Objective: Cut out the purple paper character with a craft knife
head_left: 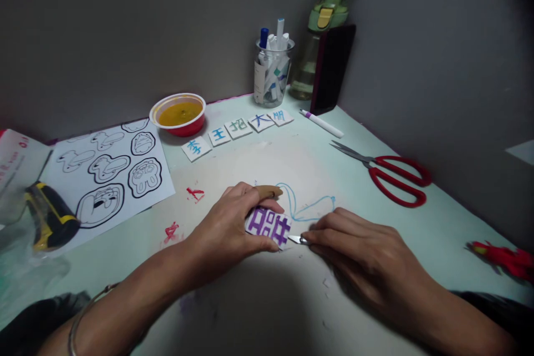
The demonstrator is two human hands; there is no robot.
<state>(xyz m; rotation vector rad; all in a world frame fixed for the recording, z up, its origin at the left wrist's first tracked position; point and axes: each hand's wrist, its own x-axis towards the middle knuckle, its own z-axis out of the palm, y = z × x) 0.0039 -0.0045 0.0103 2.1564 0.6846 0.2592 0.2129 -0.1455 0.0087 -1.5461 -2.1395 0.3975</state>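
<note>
My left hand [233,222] pinches a small white tile with a purple character [269,226] against the pale green table [258,167]. My right hand [354,245] is closed around a thin metal blade [298,240], whose tip touches the tile's right edge. A brown oval piece [269,191] lies just behind my left fingers. Blue and red marker scribbles mark the tabletop around the tile.
A row of several lettered tiles [236,130] lies behind, with a red bowl of orange liquid [178,113], a jar of markers [272,69], a green bottle [327,28] and a loose marker [321,123]. Red scissors [387,173] lie right. A sheet of outlined drawings [108,169] and a yellow-black tool [50,217] lie left.
</note>
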